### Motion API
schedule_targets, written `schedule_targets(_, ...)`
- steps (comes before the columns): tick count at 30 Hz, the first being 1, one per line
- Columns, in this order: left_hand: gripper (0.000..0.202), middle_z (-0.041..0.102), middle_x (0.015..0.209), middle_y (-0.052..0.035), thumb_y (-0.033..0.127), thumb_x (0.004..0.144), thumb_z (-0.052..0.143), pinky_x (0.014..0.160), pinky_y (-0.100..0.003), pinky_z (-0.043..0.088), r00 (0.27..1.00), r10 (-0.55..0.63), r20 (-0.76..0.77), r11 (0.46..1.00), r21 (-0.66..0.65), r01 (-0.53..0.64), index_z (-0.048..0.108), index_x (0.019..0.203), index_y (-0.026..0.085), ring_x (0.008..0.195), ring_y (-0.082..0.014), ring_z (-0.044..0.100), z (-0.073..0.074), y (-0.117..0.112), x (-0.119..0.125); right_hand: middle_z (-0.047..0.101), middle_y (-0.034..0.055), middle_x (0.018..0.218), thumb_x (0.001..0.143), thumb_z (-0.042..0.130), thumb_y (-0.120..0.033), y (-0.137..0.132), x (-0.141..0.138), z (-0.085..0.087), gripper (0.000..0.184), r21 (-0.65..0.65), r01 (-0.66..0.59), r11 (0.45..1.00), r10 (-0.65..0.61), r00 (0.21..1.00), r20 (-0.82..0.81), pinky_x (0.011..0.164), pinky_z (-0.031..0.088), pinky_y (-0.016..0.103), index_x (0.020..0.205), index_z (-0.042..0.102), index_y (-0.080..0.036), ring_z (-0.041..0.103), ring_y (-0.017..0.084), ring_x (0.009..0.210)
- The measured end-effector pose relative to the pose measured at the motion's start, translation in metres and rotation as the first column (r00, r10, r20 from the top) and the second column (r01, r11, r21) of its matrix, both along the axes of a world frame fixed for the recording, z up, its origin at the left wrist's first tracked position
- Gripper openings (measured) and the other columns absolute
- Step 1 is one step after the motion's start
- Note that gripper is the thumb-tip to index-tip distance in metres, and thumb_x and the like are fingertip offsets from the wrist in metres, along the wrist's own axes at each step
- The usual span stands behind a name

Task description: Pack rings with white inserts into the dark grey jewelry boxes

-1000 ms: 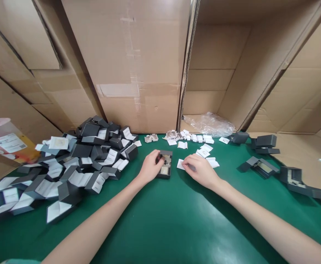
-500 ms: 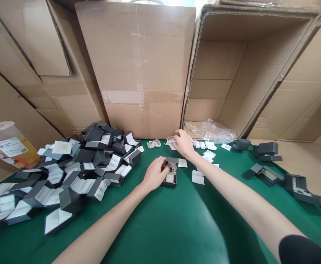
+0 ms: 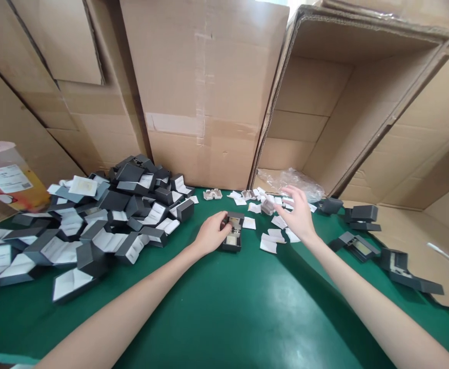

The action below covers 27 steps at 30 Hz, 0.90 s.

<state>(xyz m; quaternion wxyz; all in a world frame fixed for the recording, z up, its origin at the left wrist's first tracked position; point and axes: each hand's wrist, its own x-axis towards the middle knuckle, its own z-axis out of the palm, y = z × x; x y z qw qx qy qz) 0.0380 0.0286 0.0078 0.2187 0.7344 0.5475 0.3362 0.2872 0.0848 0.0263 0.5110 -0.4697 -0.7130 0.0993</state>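
My left hand (image 3: 212,233) grips the left side of a small black box (image 3: 232,241) that lies opened on the green table. The thumb rests over pale and dark fittings inside it. My right hand (image 3: 297,212) hovers to the right with its fingers apart. Just left of its thumb is a small greyish-white piece (image 3: 267,206); I cannot tell whether the thumb touches it. White paper slips (image 3: 268,243) lie scattered under and around this hand. A pair of small pale moulded pieces (image 3: 212,194) sits farther back.
A large heap of open black boxes (image 3: 113,205) with white linings covers the left side. Several more black boxes (image 3: 357,245) stand at the right. Cardboard cartons (image 3: 209,102) wall the back, with clear plastic film (image 3: 293,179) at one opening. A printed tub (image 3: 9,177) stands far left.
My right hand has moved right, away from the pale pieces at the back. A greyish-white piece now shows beside its thumb. My left hand stays on the black box; the view has shifted slightly.
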Motion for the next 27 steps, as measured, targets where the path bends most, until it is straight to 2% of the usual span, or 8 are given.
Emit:
schedule_targets(2, 0.014, 0.055, 0.071, -0.0001, 0.028, 0.085, 0.042, 0.055, -0.024, 0.033, 1.0, -0.001, 0.004, 1.0, -0.003, 0.001, 0.053, 0.084, 0.019, 0.062, -0.0149, 0.05, 0.0, 0.0, 0.001, 0.052, 0.0116, 0.124, 0.079, 0.058, -0.031, 0.008, -0.01, 0.006, 0.028, 0.104, -0.039, 0.994, 0.024, 0.989, 0.143, 0.091, 0.047, 0.041, 0.105, 0.06, -0.02, 0.051, 0.025, 0.114)
schedule_targets(4, 0.013, 0.054, 0.069, 0.0002, 0.028, 0.084, 0.043, 0.054, -0.024, 0.033, 1.0, 0.004, 0.003, 1.0, 0.006, -0.004, 0.051, 0.08, 0.019, 0.06, -0.0146, 0.049, 0.0, 0.0, 0.002, 0.062, 0.0081, 0.106, 0.085, 0.049, -0.024, 0.016, -0.031, 0.009, 0.018, 0.059, -0.206, 0.977, 0.176, 0.928, 0.327, 0.09, 0.046, 0.039, 0.095, 0.064, -0.021, 0.057, 0.021, 0.102)
schedule_targets(6, 0.013, 0.053, 0.067, 0.0008, 0.028, 0.084, 0.043, 0.053, -0.024, 0.032, 1.0, 0.0, 0.003, 1.0, 0.011, 0.0, 0.048, 0.076, 0.019, 0.059, -0.0142, 0.047, 0.0, 0.0, 0.002, 0.063, 0.0077, 0.111, 0.086, 0.047, -0.021, 0.025, -0.056, 0.007, 0.019, 0.005, -0.285, 0.959, 0.248, 0.841, 0.481, 0.094, 0.042, 0.04, 0.089, 0.066, -0.021, 0.054, 0.022, 0.107)
schedule_targets(10, 0.016, 0.05, 0.063, 0.002, 0.029, 0.085, 0.043, 0.052, -0.024, 0.031, 1.0, -0.008, -0.01, 1.0, 0.014, 0.008, 0.044, 0.073, 0.019, 0.056, -0.0134, 0.045, 0.0, 0.0, 0.001, 0.059, 0.0104, 0.124, 0.084, 0.053, -0.022, 0.045, -0.093, -0.005, 0.017, -0.125, -0.211, 0.969, 0.245, 0.796, 0.553, 0.095, 0.038, 0.046, 0.093, 0.067, -0.02, 0.05, 0.027, 0.115)
schedule_targets(14, 0.016, 0.05, 0.064, 0.0021, 0.03, 0.085, 0.043, 0.053, -0.024, 0.031, 1.0, -0.023, -0.007, 1.0, 0.013, 0.023, 0.045, 0.074, 0.019, 0.057, -0.0136, 0.047, 0.0, -0.001, 0.0, 0.067, 0.012, 0.106, 0.085, 0.05, -0.018, 0.052, -0.096, -0.005, 0.019, -0.164, -0.158, 0.974, 0.218, 0.852, 0.475, 0.093, 0.039, 0.048, 0.09, 0.067, -0.015, 0.059, 0.027, 0.104)
schedule_targets(17, 0.015, 0.05, 0.064, 0.0023, 0.03, 0.086, 0.042, 0.053, -0.023, 0.031, 0.999, -0.041, 0.017, 0.999, 0.003, 0.041, 0.048, 0.077, 0.019, 0.057, -0.0136, 0.047, -0.001, -0.001, -0.002, 0.065, 0.0087, 0.112, 0.09, 0.044, -0.028, 0.032, -0.079, 0.009, 0.025, -0.173, -0.193, 0.966, 0.241, 0.913, 0.328, 0.087, 0.046, 0.037, 0.103, 0.063, -0.018, 0.06, 0.02, 0.101)
schedule_targets(21, 0.016, 0.052, 0.067, 0.0014, 0.032, 0.087, 0.042, 0.053, -0.023, 0.032, 1.0, -0.023, 0.0, 1.0, 0.0, 0.023, 0.051, 0.082, 0.019, 0.059, -0.0145, 0.048, 0.0, -0.001, -0.001, 0.067, 0.0069, 0.1, 0.082, 0.057, -0.033, -0.02, -0.052, 0.023, 0.023, -0.238, -0.416, 0.878, 0.356, 0.899, -0.256, 0.074, 0.051, 0.032, 0.098, 0.062, -0.018, 0.062, 0.018, 0.085)
schedule_targets(27, 0.026, 0.058, 0.07, 0.0014, 0.032, 0.088, 0.041, 0.055, -0.024, 0.034, 0.994, -0.073, -0.077, 0.997, -0.014, 0.072, 0.053, 0.109, 0.023, 0.063, -0.0159, 0.053, 0.007, -0.007, 0.005, 0.063, 0.003, 0.081, 0.079, 0.064, -0.034, -0.076, -0.022, -0.003, 0.026, -0.271, -0.398, 0.876, 0.316, 0.9, -0.3, 0.062, 0.05, 0.031, 0.103, 0.063, -0.023, 0.056, 0.016, 0.067)
